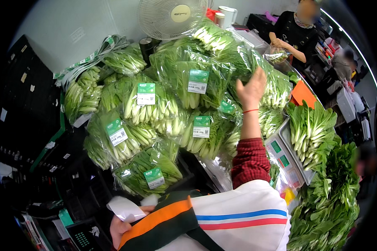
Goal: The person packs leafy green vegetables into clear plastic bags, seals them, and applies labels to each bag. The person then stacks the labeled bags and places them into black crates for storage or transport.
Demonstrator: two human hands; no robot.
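Observation:
My right hand (254, 90) reaches forward over the heap of bagged greens, fingers stretched out and thumb apart. It is at a clear bag of leafy greens (274, 85); I cannot tell whether the palm touches the plastic. Low at the left, my left hand (120, 229) is closed on a curled piece of white paper (125, 209), with part of the fingers behind my sleeve. Between the hands lie several clear bags of pale-stemmed greens with green and white labels, such as a labelled bag (151, 100) and a nearer labelled bag (144, 178).
A digital scale (287, 157) stands right of my arm, with loose greens (310, 134) on it. More loose greens (326, 213) pile up nearby. A fan (171, 31) stands at the back, black crates (19, 104) at the left. Another person (297, 35) handles a bag at the far right.

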